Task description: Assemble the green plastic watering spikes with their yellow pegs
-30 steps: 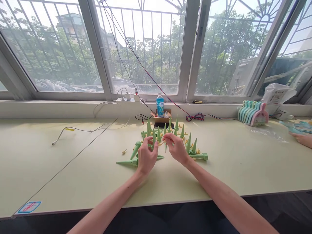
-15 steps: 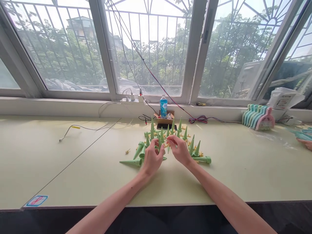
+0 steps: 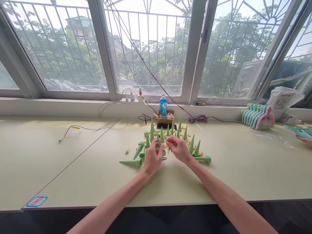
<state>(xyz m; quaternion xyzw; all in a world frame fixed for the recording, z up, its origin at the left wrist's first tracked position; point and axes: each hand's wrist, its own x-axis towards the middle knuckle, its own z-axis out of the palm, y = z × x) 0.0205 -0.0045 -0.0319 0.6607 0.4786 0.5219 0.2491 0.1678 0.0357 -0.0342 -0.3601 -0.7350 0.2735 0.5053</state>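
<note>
My left hand (image 3: 153,156) is closed around a green plastic plant-watering spike (image 3: 159,141), its point upward. Facing it, my right hand (image 3: 179,150) pinches a small yellow valve (image 3: 166,147) at the side of that spike; whether the valve sits in the spike's hole I cannot tell. Behind both hands stand several green spikes (image 3: 180,124) with yellow valves on them. Other spikes lie on their sides, such as one spike (image 3: 131,162) left of my left hand. A loose yellow valve (image 3: 127,151) rests farther left.
A blue-labelled bottle (image 3: 163,107) stands in a small cardboard box (image 3: 165,121), with a dark phone (image 3: 166,126) before it. Pastel hangers (image 3: 258,117) stand at the right, near another person's hand (image 3: 304,141). Cables (image 3: 198,119) run along the back of the table (image 3: 231,182).
My hands stay nearly in place, the right one shifting very slightly left toward the spike. At the right edge, the other person's hand and teal item have moved a little.
</note>
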